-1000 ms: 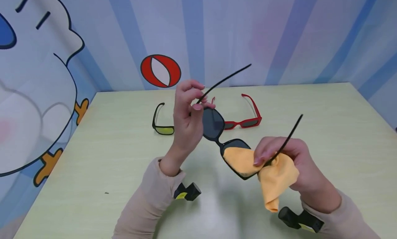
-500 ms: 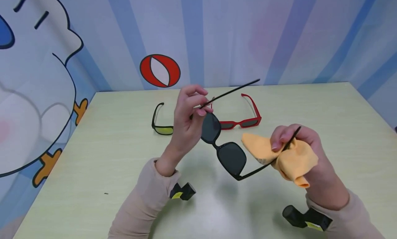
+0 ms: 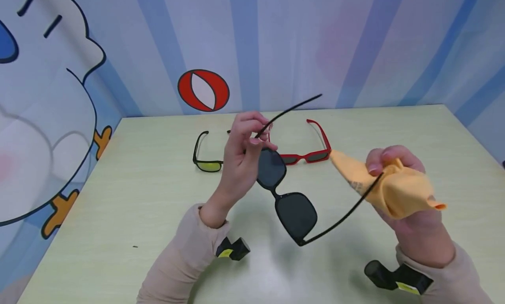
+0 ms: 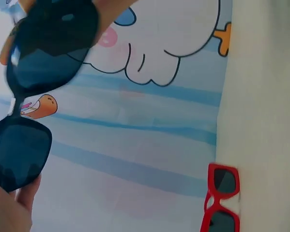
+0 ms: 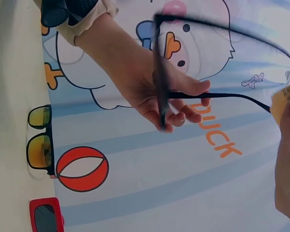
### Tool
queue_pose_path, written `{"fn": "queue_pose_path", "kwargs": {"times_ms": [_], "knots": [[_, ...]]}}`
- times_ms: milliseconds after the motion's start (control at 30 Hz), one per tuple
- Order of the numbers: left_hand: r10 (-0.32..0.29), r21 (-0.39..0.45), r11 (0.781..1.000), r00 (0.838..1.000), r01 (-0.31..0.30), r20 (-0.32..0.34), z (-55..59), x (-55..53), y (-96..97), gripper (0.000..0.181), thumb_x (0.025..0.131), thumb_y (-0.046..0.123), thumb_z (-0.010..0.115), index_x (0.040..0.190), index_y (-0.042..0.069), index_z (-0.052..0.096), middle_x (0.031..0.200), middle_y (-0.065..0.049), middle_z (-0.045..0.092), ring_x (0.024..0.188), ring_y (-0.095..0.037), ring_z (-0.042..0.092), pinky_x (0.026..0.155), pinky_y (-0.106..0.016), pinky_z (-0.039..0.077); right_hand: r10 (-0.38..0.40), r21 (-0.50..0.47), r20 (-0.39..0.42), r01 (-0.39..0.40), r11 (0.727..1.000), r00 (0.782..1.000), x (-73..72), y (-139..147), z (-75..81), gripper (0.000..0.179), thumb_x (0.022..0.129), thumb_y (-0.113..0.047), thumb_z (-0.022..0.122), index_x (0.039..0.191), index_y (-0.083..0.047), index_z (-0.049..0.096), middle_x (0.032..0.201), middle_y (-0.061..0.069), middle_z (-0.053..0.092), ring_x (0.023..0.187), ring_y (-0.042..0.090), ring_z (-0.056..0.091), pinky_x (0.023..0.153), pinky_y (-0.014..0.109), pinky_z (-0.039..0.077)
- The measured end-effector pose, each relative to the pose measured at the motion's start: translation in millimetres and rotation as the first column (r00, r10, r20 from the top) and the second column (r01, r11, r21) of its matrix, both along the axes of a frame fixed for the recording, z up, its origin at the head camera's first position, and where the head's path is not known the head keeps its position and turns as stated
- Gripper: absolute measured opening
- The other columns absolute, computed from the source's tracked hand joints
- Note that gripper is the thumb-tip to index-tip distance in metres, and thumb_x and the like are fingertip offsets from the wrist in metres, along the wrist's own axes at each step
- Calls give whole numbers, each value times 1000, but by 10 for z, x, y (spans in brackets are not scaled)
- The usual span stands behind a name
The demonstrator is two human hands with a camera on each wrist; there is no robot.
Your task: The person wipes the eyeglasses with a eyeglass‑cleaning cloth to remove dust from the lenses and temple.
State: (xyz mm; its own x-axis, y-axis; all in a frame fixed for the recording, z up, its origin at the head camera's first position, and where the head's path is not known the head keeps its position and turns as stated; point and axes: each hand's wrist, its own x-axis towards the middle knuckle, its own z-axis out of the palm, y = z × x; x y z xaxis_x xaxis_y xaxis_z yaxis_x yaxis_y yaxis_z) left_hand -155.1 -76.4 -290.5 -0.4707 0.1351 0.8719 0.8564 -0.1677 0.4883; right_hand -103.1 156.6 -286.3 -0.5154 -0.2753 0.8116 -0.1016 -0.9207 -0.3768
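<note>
My left hand pinches a pair of black sunglasses near one hinge, holding them tilted above the table. Both dark lenses show in the head view, and the temples are unfolded. In the left wrist view the lenses cross the left side. My right hand grips a crumpled yellow-orange cloth, off the lenses. One temple's tip overlaps this cloth in the head view. The right wrist view has the cloth at its right edge and the left fingers around a temple.
On the pale table, red-framed sunglasses and black-framed glasses with yellow lenses lie behind the hands. A printed wall stands along the back, another on the left. A small dark speck lies at front left.
My right hand has drawn the cloth off the lower lens and along the temple, up and to the right. The sunglasses have tilted slightly, and the left hand still pinches them.
</note>
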Motion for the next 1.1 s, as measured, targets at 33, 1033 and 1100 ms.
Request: {"fn": "queue_pose_path", "kwargs": {"times_ms": [33,1033,1100], "knots": [[-27,17,999,998,27,51,-5,15,17,17,97,31,43,103,17,51,107,-9,42,84,-20,46,69,-33,54,14,-37,27,-13,999,1000,9,13,6,34,89,2,56,118,17,45,109,28,52,98,32,51,80,32,46],[-561,409,814,375,412,738,-107,282,411,102,67,69,56,142,10,21,125,-14,45,92,-10,59,69,-28,54,-680,495,-344,740,455,648,-258,-510,32,50,74,24,61,118,-1,61,112,2,65,108,18,59,91,24,45],[-563,420,813,360,403,744,-111,281,414,105,64,70,58,140,8,22,123,-14,46,91,-10,59,68,-27,54,-691,505,-331,740,445,642,-255,-527,39,54,71,29,58,114,-2,64,109,1,66,104,16,61,88,23,47]]}}
